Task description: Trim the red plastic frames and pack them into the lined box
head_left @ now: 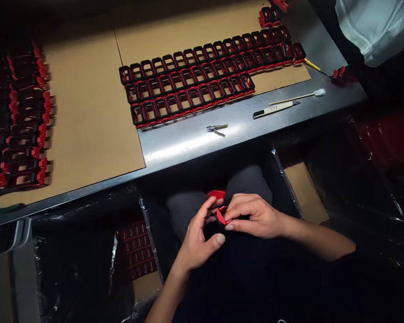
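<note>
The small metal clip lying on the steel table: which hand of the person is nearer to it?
Left, narrowly. The left hand is below the metal clip, almost straight under it; the right hand is below and further right. Both hold a red-black part over the lap.

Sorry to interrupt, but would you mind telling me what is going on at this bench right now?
A seated person holds a small red and black part over their lap, the left hand and right hand both gripping it. On the metal table, three rows of similar black and red frames lie on cardboard, with more stacked at the left. Small clippers, a knife and a swab lie untouched nearby.
</note>
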A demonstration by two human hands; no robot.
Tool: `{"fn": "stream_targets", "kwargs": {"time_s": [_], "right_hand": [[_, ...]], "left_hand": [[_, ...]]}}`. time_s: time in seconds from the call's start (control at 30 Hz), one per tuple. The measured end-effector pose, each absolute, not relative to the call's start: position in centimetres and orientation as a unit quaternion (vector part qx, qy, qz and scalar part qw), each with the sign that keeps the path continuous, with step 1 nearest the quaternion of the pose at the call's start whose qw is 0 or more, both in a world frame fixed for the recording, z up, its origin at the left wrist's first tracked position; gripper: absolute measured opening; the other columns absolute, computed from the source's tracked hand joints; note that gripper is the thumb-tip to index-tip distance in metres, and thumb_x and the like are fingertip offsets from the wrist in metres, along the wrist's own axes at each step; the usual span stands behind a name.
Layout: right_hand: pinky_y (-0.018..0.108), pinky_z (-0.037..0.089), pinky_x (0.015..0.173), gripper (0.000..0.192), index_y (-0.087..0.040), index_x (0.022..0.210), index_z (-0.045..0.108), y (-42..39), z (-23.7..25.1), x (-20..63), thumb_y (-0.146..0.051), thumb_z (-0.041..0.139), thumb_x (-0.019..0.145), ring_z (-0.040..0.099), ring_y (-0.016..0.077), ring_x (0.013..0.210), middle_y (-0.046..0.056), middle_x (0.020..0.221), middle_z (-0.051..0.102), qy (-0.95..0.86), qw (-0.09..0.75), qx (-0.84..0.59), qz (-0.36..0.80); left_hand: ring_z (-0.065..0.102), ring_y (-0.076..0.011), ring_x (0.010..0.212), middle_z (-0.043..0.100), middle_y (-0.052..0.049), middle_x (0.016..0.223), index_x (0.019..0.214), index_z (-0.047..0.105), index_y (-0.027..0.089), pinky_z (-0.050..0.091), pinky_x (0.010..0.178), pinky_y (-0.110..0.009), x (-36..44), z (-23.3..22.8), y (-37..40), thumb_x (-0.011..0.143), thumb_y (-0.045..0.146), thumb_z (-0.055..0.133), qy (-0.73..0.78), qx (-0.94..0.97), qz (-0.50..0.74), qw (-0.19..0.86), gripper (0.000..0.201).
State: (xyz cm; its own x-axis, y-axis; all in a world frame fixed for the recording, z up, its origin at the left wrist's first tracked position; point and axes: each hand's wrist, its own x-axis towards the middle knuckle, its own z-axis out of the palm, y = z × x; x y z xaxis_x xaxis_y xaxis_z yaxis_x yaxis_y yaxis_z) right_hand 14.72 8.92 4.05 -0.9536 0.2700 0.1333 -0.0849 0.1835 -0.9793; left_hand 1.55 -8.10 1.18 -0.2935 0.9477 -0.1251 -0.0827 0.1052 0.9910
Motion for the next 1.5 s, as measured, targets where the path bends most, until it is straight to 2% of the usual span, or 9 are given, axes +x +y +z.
{"fn": "stream_targets", "kwargs": {"time_s": [0.1,0.2,0.37,0.5,0.77,1.1,1.2,1.33,1.5], "right_hand": [[0.031,0.052,0.074,0.011,-0.020,0.096,0.076,9.4,4.9,14.6,-0.025,0.067,0.092,0.062,0.0168,0.079,0.005,0.084,0.074,-0.845,0.141,0.014,0.515],[0.030,0.053,0.073,0.013,-0.022,0.095,0.076,9.5,5.1,14.3,-0.027,0.064,0.094,0.061,0.0171,0.082,0.004,0.085,0.075,-0.874,0.128,0.041,0.466],[0.035,0.057,0.085,0.017,-0.021,0.107,0.072,9.8,4.9,14.1,-0.022,0.066,0.091,0.064,0.0207,0.099,0.006,0.098,0.075,-0.866,0.194,0.018,0.461],[0.042,0.055,0.093,0.023,-0.020,0.110,0.070,10.5,4.7,14.4,-0.014,0.066,0.088,0.067,0.0220,0.101,0.008,0.101,0.075,-0.836,0.220,-0.063,0.498],[0.033,0.056,0.081,0.015,-0.020,0.103,0.073,9.8,4.5,15.0,-0.024,0.068,0.089,0.068,0.0183,0.089,0.007,0.096,0.074,-0.771,0.117,-0.157,0.606],[0.028,0.054,0.076,0.017,-0.019,0.101,0.072,9.0,4.3,14.3,-0.031,0.067,0.090,0.070,0.0164,0.082,0.005,0.091,0.075,-0.764,0.068,-0.158,0.622],[0.030,0.055,0.080,0.017,-0.019,0.103,0.072,11.0,4.6,13.3,-0.030,0.065,0.091,0.070,0.0182,0.087,0.007,0.096,0.075,-0.828,0.130,-0.172,0.517],[0.041,0.050,0.094,0.026,-0.018,0.113,0.068,15.4,4.5,10.3,-0.031,0.062,0.091,0.064,0.0258,0.106,0.011,0.112,0.072,-0.903,0.247,-0.225,0.272],[0.044,0.050,0.090,0.039,-0.017,0.120,0.065,18.9,3.3,7.0,-0.037,0.064,0.087,0.057,0.0315,0.109,0.013,0.123,0.064,-0.936,0.182,-0.268,0.140]], "left_hand": [[0.069,-0.0312,0.110,0.068,-0.016,0.124,0.134,0.055,0.022,0.058,0.092,-0.044,1.6,1.3,-8.0,0.080,0.061,0.069,0.500,0.253,0.579,0.592,0.068],[0.071,-0.0292,0.103,0.069,-0.013,0.118,0.130,0.055,0.023,0.059,0.089,-0.042,1.9,1.1,-7.7,0.071,0.057,0.079,0.473,0.204,0.598,0.614,0.072],[0.061,-0.0298,0.123,0.061,-0.013,0.133,0.128,0.049,0.028,0.054,0.100,-0.046,2.4,1.1,-7.8,0.073,0.046,0.081,0.487,0.234,0.654,0.530,0.066],[0.059,-0.0279,0.126,0.054,-0.013,0.141,0.130,0.046,0.030,0.052,0.103,-0.047,2.7,1.3,-8.0,0.078,0.032,0.079,0.532,0.278,0.671,0.436,0.061],[0.059,-0.0294,0.125,0.052,-0.015,0.139,0.131,0.044,0.028,0.055,0.098,-0.048,2.8,1.4,-8.1,0.078,0.026,0.077,0.595,0.315,0.642,0.366,0.063],[0.056,-0.0304,0.130,0.051,-0.014,0.140,0.130,0.041,0.029,0.056,0.096,-0.048,2.8,1.2,-8.2,0.078,0.019,0.075,0.605,0.326,0.644,0.337,0.063],[0.055,-0.0306,0.130,0.051,-0.015,0.139,0.130,0.042,0.028,0.055,0.098,-0.049,2.9,1.1,-8.2,0.077,0.018,0.075,0.609,0.339,0.643,0.316,0.063],[0.060,-0.0284,0.124,0.051,-0.015,0.139,0.129,0.042,0.027,0.058,0.092,-0.044,3.1,1.3,-8.1,0.077,0.015,0.076,0.610,0.345,0.651,0.293,0.063],[0.064,-0.0282,0.121,0.050,-0.016,0.143,0.127,0.041,0.028,0.062,0.084,-0.037,3.3,1.8,-8.3,0.078,0.017,0.076,0.611,0.333,0.656,0.293,0.061]]}}
